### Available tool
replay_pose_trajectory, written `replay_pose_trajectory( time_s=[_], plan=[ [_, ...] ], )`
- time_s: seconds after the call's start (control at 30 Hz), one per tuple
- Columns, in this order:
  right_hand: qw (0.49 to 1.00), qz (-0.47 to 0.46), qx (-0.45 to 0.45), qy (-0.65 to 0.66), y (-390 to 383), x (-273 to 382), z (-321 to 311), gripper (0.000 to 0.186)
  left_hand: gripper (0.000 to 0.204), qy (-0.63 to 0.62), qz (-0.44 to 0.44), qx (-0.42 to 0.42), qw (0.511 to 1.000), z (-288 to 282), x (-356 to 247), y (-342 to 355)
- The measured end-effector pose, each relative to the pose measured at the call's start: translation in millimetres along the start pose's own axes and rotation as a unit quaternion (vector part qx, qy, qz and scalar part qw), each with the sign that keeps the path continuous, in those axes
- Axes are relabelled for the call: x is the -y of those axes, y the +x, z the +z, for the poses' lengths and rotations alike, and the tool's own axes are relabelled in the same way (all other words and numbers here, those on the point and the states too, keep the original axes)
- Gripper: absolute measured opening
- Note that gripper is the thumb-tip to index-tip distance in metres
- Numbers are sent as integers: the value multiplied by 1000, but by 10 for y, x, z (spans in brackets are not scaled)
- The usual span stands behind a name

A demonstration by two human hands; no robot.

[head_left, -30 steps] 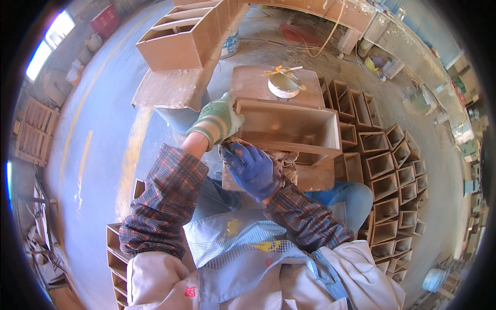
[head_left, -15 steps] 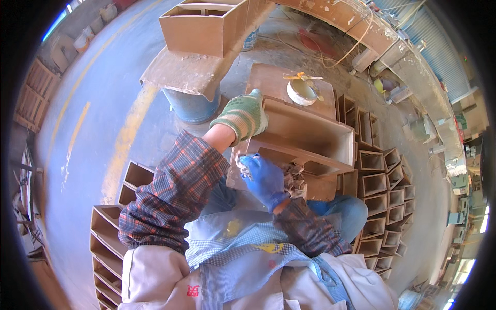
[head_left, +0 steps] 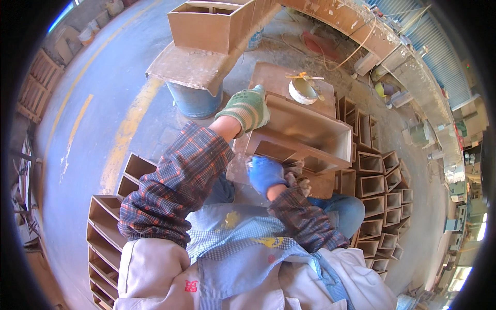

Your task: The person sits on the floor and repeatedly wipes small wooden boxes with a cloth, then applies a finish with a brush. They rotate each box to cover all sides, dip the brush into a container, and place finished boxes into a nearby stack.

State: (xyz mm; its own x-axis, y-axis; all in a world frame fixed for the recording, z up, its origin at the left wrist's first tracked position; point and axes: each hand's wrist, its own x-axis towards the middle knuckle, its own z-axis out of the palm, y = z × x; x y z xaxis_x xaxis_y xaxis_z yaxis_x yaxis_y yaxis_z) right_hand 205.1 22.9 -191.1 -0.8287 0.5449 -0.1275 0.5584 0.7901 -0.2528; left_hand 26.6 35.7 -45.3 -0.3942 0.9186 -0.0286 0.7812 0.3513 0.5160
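Note:
My left hand [head_left: 247, 111], in a green and cream striped knit glove, is closed on the far left corner of a brown open box [head_left: 310, 123] with a divider inside. The box rests tilted on a low board [head_left: 268, 76] before my knees. Just below its near left side is my right hand [head_left: 266, 174] in a blue rubber glove. Those fingers are curled round a small greyish crumpled rag, now mostly hidden by the glove. A larger dirty crumpled cloth [head_left: 299, 178] lies beside my right wrist, under the near side of the box.
A white bowl [head_left: 303, 92] with a brush across its rim stands on the board's far part. Another brown box [head_left: 204, 28] sits on a board-topped blue bucket [head_left: 194, 101]. Stacked brown boxes [head_left: 371, 183] stand at my right, and more boxes [head_left: 103, 248] at my left.
My right hand has shifted slightly right and down, turning so its back hides most of the rag. My left hand keeps its hold on the box corner. The view has shifted a little.

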Motion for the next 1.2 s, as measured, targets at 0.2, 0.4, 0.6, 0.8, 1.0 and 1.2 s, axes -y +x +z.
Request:
replay_pose_trajectory(
  time_s=[0.2, 0.4, 0.6, 0.8, 1.0, 1.2],
  plan=[
    [973, -197, -7, 118, -852, -188, -902, 31, 56, -57, -48, -47, 996, -166, 91, -374],
    [830, -106, -94, 539, -985, 170, -965, 50, 65, -614, 55, 12, 788, 738, -36, -1980],
    [878, -233, -114, 402, -878, 301, -1126, 49, 52, -739, -96, -180, 643, 869, 142, -2053],
    [941, -157, -298, -18, -341, 62, -1597, 36, 53, -268, -50, -242, 931, 401, 613, -1693],
    [986, -151, -65, 3, -22, -77, -1721, 36, 45, -428, -8, -182, 885, 659, 511, -742],
    [991, -124, -44, 32, -49, -71, -1770, 36, 39, -119, -186, 5, 975, 1061, 670, -826]
  ],
)
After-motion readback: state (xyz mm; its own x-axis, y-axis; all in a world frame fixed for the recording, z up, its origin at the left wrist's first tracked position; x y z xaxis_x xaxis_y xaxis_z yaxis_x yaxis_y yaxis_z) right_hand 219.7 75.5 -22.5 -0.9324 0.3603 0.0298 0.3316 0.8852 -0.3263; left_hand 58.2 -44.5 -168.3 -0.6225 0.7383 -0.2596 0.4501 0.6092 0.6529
